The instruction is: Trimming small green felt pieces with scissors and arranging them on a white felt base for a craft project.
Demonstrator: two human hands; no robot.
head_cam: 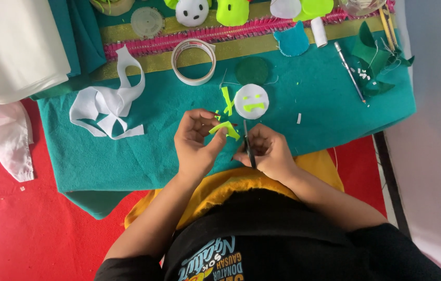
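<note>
Teal felt cloth (127,156) covers the surface. At far left lies a white fabric roll (15,47); right of it, white felt offcuts (107,106). A tape roll (194,61) sits farther back, near centre. The left hand (195,143) has its fingers pinched on a neon green felt strip (224,129), held just above the cloth. Immediately right, the right hand (268,152) has its fingers closed around small scissors (248,143) (blades pointing away from the person), tips meeting the strip. Just beyond both hands lies a white felt disc (251,101) bearing green face pieces, with a dark green felt circle (252,71) behind it. A pen (349,70) lies at far right.
</note>
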